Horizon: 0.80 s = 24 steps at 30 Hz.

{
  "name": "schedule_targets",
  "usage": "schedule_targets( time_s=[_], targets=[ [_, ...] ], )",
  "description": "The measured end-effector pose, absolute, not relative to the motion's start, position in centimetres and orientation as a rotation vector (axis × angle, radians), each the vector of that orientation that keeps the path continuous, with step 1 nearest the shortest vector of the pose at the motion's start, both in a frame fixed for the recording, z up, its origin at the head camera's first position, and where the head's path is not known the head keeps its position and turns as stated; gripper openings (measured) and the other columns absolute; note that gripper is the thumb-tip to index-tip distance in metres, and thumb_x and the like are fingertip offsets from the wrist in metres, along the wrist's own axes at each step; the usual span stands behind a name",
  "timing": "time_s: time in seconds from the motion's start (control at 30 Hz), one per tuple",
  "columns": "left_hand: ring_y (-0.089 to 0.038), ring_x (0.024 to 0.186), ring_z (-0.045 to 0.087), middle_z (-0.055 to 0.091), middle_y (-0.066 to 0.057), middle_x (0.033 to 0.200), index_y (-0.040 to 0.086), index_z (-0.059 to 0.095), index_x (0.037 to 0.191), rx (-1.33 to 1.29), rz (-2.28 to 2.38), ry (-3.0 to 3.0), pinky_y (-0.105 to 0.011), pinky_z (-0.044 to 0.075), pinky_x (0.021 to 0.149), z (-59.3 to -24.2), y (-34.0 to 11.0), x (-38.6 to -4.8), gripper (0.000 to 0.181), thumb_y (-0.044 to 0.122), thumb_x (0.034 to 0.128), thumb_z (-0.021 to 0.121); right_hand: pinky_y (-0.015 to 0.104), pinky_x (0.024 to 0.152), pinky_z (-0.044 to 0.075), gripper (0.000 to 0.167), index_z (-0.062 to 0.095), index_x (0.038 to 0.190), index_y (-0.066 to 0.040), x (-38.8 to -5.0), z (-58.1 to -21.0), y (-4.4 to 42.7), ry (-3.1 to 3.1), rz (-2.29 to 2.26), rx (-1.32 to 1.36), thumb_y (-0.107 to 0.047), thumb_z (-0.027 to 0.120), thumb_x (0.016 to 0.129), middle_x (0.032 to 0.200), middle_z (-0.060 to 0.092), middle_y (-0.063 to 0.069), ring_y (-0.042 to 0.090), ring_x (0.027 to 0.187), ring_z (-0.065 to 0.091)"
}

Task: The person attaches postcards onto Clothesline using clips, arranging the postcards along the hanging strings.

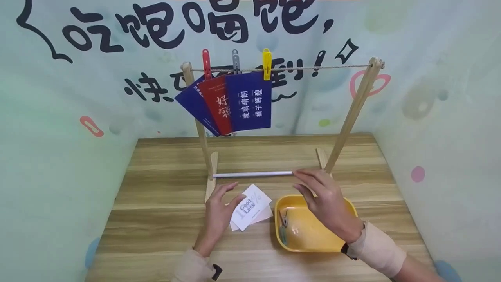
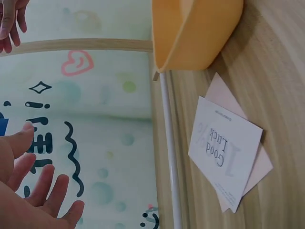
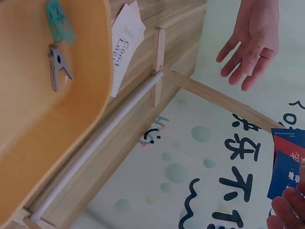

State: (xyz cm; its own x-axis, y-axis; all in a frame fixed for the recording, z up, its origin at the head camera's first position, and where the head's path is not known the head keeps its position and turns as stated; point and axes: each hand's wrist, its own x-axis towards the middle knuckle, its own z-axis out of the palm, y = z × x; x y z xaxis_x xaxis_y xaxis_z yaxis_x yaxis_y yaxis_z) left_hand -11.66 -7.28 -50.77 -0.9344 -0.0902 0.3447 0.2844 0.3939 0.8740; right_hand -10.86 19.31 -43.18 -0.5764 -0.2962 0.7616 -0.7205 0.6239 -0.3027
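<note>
My left hand (image 1: 219, 215) (image 2: 35, 186) is raised with spread fingers, holding nothing; in the head view its thumb overlaps the edge of a white "Good Luck" card (image 1: 247, 213) (image 2: 221, 148). That card lies over a pale one (image 2: 226, 98) on the table. Above the yellow basket (image 1: 313, 248) hovers my right hand (image 1: 328, 203) (image 3: 288, 205), empty, fingers bent loosely. Red (image 1: 206, 64), grey (image 1: 235, 62) and yellow (image 1: 267, 64) clips hold a blue card (image 1: 195, 103), a red card (image 1: 213, 94) and another blue card (image 1: 250, 82) on a rope.
A wooden frame with a left post (image 1: 202, 145) and right post (image 1: 354, 113) carries the rope (image 1: 321, 67). A white rod (image 1: 252, 174) joins its feet low down. Inside the basket lie a teal clip (image 3: 59, 24) and a grey clip (image 3: 57, 67). Behind stands a printed backdrop (image 1: 156, 117).
</note>
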Motion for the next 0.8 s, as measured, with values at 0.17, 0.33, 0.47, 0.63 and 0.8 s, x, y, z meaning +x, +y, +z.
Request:
schedule_targets(
  time_s=[0.17,0.33,0.47,0.63,0.8],
  targets=[
    [-0.033,0.109,0.066,0.069,-0.016,0.110,0.002,0.070,0.117,-0.196,-1.451,-2.395,-0.046,0.053,0.098,-52.1,-7.0,-10.7,0.043,0.011,0.0766,0.085,0.028,0.087,0.057,0.030,0.074,0.110,-0.002,-10.2,-45.2,19.2,-2.239,0.756,0.789,-0.002,0.081,0.080,0.107,0.072,0.010,0.024,0.097,0.069],
    [-0.033,0.106,0.065,0.066,-0.015,0.111,0.003,0.069,0.118,-0.228,-1.389,-2.499,-0.046,0.055,0.094,-53.2,-6.8,-10.2,0.045,0.011,0.0767,0.085,0.028,0.082,0.061,0.031,0.075,0.106,-0.004,-9.8,-47.0,19.1,-2.274,0.732,0.782,0.000,0.083,0.076,0.103,0.073,0.008,0.020,0.094,0.071],
    [-0.031,0.101,0.065,0.066,-0.014,0.111,0.003,0.069,0.118,-0.175,-1.350,-2.579,-0.043,0.056,0.086,-53.9,-6.7,-10.0,0.044,0.012,0.0779,0.084,0.031,0.081,0.061,0.030,0.076,0.105,-0.005,-9.7,-48.4,18.9,-2.282,0.713,0.785,-0.002,0.084,0.077,0.103,0.073,0.007,0.020,0.094,0.071],
    [-0.031,0.098,0.066,0.068,-0.014,0.111,0.004,0.070,0.116,-0.080,-1.300,-2.679,-0.041,0.055,0.081,-55.1,-6.8,-9.9,0.040,0.014,0.0794,0.083,0.031,0.080,0.061,0.029,0.075,0.103,-0.004,-9.6,-49.9,18.9,-2.294,0.720,0.793,-0.002,0.084,0.076,0.101,0.072,0.007,0.020,0.092,0.071],
    [-0.031,0.098,0.063,0.067,-0.017,0.108,0.002,0.070,0.114,-0.025,-1.279,-2.742,-0.042,0.054,0.081,-56.3,-7.0,-10.0,0.039,0.012,0.0791,0.084,0.031,0.079,0.061,0.029,0.075,0.103,-0.004,-9.5,-51.3,18.9,-2.324,0.732,0.776,-0.003,0.085,0.076,0.099,0.072,0.007,0.020,0.091,0.071]
  ],
)
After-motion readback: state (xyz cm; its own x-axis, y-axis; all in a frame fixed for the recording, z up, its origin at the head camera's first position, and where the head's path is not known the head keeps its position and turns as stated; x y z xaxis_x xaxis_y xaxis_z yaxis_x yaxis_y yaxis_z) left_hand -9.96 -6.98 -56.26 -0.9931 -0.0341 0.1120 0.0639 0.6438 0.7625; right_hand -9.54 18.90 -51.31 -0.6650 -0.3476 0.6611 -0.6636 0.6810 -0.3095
